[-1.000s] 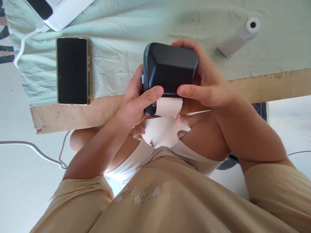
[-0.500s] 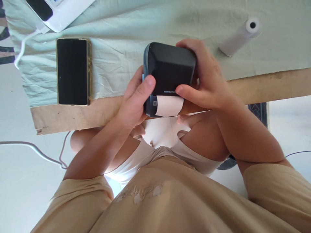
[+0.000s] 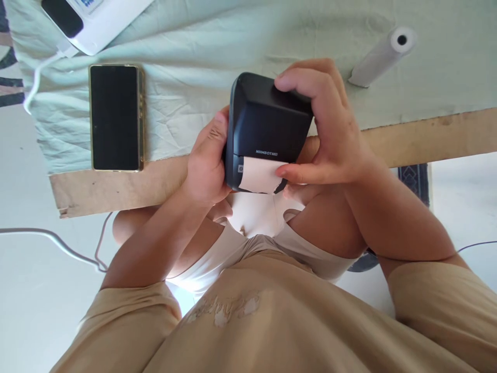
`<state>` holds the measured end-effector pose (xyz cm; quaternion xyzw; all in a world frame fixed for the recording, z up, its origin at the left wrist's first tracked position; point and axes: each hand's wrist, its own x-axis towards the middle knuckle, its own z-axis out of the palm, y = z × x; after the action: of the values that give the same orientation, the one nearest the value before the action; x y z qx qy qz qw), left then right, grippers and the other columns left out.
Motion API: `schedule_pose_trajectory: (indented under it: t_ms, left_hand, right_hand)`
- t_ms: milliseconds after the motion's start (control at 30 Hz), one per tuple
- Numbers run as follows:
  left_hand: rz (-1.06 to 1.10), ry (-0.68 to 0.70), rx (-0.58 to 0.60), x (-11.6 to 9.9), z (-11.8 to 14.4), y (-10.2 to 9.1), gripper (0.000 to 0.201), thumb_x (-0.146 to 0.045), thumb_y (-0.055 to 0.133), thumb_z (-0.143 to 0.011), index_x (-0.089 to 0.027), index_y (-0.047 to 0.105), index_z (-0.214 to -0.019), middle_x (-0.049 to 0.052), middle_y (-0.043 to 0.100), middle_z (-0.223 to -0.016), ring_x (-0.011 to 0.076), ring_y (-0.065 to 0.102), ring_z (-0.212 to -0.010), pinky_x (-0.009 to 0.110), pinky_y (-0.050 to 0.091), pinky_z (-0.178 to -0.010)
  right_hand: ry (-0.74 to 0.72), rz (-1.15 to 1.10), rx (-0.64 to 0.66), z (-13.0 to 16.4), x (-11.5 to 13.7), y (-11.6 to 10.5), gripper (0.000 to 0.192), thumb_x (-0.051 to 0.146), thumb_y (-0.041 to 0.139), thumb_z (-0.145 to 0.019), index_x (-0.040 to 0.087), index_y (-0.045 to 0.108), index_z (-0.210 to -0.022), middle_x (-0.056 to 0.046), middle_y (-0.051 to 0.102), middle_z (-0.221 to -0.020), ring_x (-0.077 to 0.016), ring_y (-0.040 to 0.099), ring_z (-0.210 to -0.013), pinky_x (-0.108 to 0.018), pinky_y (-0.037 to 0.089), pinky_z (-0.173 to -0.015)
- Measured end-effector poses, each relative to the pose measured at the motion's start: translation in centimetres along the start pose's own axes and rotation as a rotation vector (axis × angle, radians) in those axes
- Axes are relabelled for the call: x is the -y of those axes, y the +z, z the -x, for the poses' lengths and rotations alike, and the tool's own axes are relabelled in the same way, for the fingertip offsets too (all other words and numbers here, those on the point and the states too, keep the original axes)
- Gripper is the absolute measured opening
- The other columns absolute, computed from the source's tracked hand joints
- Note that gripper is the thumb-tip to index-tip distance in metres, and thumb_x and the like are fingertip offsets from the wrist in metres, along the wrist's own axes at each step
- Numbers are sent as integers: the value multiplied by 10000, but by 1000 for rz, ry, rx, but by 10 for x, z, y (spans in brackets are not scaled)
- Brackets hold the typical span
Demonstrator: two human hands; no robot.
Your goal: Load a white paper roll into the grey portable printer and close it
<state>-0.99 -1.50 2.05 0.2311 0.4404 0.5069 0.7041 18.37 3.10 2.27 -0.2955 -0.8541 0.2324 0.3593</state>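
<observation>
A small black label printer (image 3: 264, 124) is held over the near edge of the table. My left hand (image 3: 205, 166) grips its left side, fingers wrapped behind it. My right hand (image 3: 330, 129) holds its right side, with fingers over the top corner and the thumb pressed on the strip of white paper (image 3: 258, 176) that sticks out of the front slot. The printer is tilted a little to the left.
A black phone (image 3: 115, 117) lies face up on the pale green cloth (image 3: 186, 67) at the left. A white paper roll (image 3: 382, 56) lies at the back right. A white device (image 3: 93, 20) with a cable sits at the back left. The bare wooden table edge (image 3: 427, 137) runs across.
My left thumb has left the printer's front and my left hand now grips the side. My right thumb has slid down onto the paper strip. The printer has tilted slightly.
</observation>
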Motion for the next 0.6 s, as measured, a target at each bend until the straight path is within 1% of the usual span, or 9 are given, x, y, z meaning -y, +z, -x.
schedule_pose_trajectory:
  t_ms: [100, 167, 233, 300, 367, 433, 467, 533, 600]
  left_hand:
    - [-16, 35, 7, 0, -1, 1, 393, -582, 599, -985, -218, 741, -1018, 53, 796, -1016, 281, 729, -1135, 328, 618, -793]
    - [-20, -20, 17, -2, -1, 2, 373, -563, 569, -1004, -230, 730, -1049, 54, 797, -1015, 290, 725, -1176, 344, 627, -816]
    - [-6, -35, 59, -3, -1, 4, 378, -551, 529, -1017, -234, 731, -1053, 50, 796, -975, 287, 731, -1178, 345, 640, -802]
    - [10, -18, 84, -3, -1, 4, 353, -519, 531, -1010, -228, 729, -1022, 46, 788, -917, 270, 748, -1142, 315, 638, -761]
    - [16, 18, 105, -2, -1, 2, 263, -448, 592, -987, -217, 719, -1000, 41, 773, -884, 247, 760, -1087, 284, 627, -754]
    - [2, 64, 113, 0, -1, 0, 190, -386, 646, -972, -213, 718, -1004, 32, 763, -897, 216, 764, -999, 266, 617, -753]
    - [-13, 83, 118, 1, 0, -1, 194, -386, 654, -973, -210, 724, -1013, 31, 759, -901, 207, 763, -945, 265, 618, -742]
    - [-46, 65, 109, 2, 1, -3, 223, -410, 639, -985, -208, 732, -1001, 29, 743, -854, 200, 758, -855, 267, 619, -698]
    - [-34, -21, 19, 1, 2, -2, 238, -420, 612, -998, -213, 730, -985, 24, 716, -790, 207, 761, -827, 268, 622, -677]
  right_hand:
    - [14, 19, 14, 0, -1, -3, 731, 766, 614, -868, 282, 546, -1411, -110, 620, -1376, -330, 553, -1323, -525, 485, -1209]
    - [10, 48, 38, 0, -2, -6, 697, 734, 612, -890, 293, 548, -1427, -114, 620, -1395, -338, 557, -1328, -543, 492, -1194]
    - [-17, 87, 5, 1, -1, -10, 686, 730, 622, -888, 271, 597, -1397, -136, 630, -1340, -347, 580, -1285, -543, 528, -1141]
    - [-18, 123, -81, 4, 3, -13, 656, 743, 644, -868, 272, 661, -1325, -117, 662, -1210, -331, 623, -1165, -507, 589, -1025]
    - [70, 127, -202, 6, 8, -16, 517, 696, 659, -895, 329, 691, -1258, -45, 675, -1139, -235, 647, -927, -415, 615, -860]
    - [204, 105, -335, 6, 13, -17, 309, 589, 648, -962, 372, 705, -1174, 31, 669, -1147, -115, 581, -721, -320, 573, -721]
    - [263, 84, -403, 5, 15, -17, 232, 533, 632, -992, 365, 708, -1132, 52, 659, -1159, -77, 552, -676, -290, 551, -683]
    - [315, 30, -507, 2, 15, -15, 184, 469, 618, -1010, 309, 703, -1045, 43, 644, -1128, -70, 584, -702, -273, 554, -676]
    - [286, -34, -537, -1, 13, -13, 192, 439, 621, -1004, 258, 671, -963, 2, 642, -1041, -123, 660, -794, -299, 595, -735]
